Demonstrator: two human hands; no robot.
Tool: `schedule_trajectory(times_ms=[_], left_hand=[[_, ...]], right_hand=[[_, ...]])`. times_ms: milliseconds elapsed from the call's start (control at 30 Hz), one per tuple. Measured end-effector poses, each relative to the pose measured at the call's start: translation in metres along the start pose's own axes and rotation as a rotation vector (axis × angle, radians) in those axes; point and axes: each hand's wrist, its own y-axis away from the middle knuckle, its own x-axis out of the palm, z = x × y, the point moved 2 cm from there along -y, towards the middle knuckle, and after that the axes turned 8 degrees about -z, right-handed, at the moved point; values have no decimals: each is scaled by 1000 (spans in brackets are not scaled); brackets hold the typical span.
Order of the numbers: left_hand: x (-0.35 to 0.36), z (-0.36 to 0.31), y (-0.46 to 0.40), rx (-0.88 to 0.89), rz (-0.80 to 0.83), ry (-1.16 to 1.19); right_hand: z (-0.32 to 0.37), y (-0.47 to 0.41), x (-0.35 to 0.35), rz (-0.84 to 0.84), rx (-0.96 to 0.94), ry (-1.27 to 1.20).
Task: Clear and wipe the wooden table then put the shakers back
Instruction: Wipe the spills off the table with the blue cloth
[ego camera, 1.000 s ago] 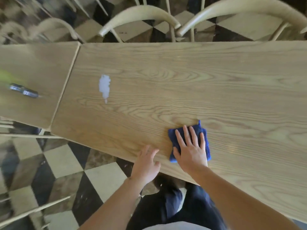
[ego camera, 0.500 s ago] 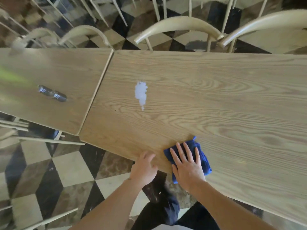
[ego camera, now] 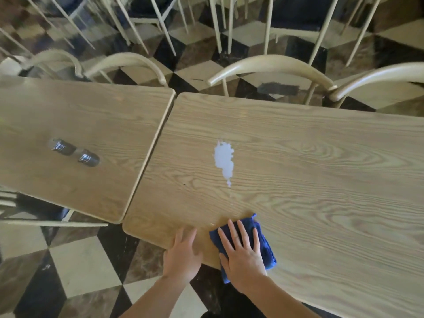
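Note:
A long wooden table [ego camera: 321,157] fills the right half of the view. My right hand [ego camera: 242,255] lies flat with spread fingers on a folded blue cloth [ego camera: 263,244] near the table's front edge. My left hand [ego camera: 183,253] rests palm down on the front edge just left of the cloth, holding nothing. A white spill [ego camera: 223,159] sits on the wood beyond the cloth. Two glass shakers with metal tops [ego camera: 74,152] stand close together on the neighbouring table [ego camera: 103,184] at the left.
Cream curved-back chairs [ego camera: 270,67] line the far side of both tables, with more chair legs behind them. A narrow gap separates the two tables. Checkered floor shows below the front edge, and a chair rail [ego camera: 52,222] pokes out under the left table.
My right hand has slid the blue cloth leftward along the front edge, and my left hand moved with it. The view has shifted left and tilted up, so both shakers now show.

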Motion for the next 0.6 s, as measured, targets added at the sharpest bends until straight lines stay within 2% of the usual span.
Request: schedule_trajectory(times_ms=[300, 500, 600], left_hand=[[-42, 8, -77, 16, -149, -23], [-54, 20, -122, 265, -217, -150], [-58, 12, -145, 430, -270, -138]], right_hand=[[34, -53, -2, -78, 161, -97], [40, -54, 4, -162, 296, -73], [47, -58, 5, -218, 474, -58]])
